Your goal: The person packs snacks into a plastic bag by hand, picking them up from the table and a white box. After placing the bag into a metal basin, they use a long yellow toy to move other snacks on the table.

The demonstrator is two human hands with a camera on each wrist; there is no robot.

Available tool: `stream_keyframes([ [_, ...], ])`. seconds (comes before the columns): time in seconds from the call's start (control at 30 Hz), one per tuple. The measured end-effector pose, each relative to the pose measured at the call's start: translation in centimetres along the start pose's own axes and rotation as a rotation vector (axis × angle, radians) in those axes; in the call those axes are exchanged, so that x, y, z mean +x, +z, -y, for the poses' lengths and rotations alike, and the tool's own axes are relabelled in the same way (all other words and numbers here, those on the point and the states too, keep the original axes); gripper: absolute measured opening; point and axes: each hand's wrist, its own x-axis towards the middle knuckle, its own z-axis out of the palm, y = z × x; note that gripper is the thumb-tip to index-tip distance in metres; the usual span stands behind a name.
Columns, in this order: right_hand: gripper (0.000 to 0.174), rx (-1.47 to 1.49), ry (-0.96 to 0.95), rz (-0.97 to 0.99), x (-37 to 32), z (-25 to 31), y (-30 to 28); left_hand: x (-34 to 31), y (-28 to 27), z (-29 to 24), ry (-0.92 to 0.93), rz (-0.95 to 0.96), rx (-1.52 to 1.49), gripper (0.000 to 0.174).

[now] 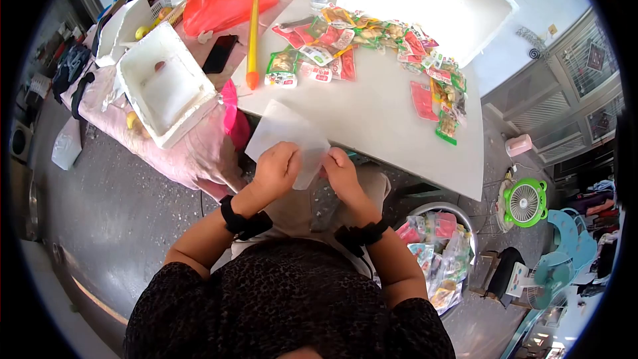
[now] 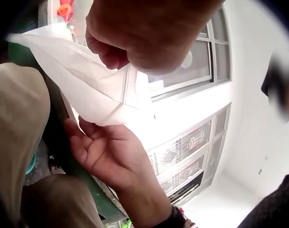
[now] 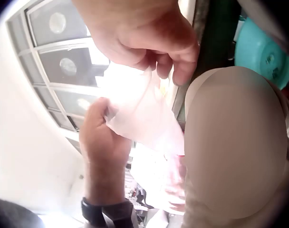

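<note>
On the pink cloth (image 1: 174, 159) beyond the worktop's left edge stood a white foam box (image 1: 166, 86), with a black phone (image 1: 220, 54) near it. A yellow stick (image 1: 254, 33) lay along that left edge. The thin white plastic (image 1: 279, 126) was held at the worktop's (image 1: 379, 110) near-left corner, over the lap, between the two hands, which were slightly apart: the left hand (image 1: 278, 167) gripped it in curled fingers, and the right hand (image 1: 341, 173) pinched its right edge. Food packets (image 1: 392, 32) curved from the far left toward the right edge.
</note>
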Motion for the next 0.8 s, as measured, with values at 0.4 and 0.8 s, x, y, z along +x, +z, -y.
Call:
stream_keyframes([
  [0.4, 0.015, -0.241, -0.266, -0.438, 4.1, -0.2, -12.5, 5.0, 5.5, 2.6, 0.083, 0.237, 0.402, 0.005],
  [0.8, 0.028, -1.375, -0.273, -0.641, 7.1, 5.1, -29.4, 6.0, 9.5, 2.4, -0.158, 0.34, 0.256, 0.013],
])
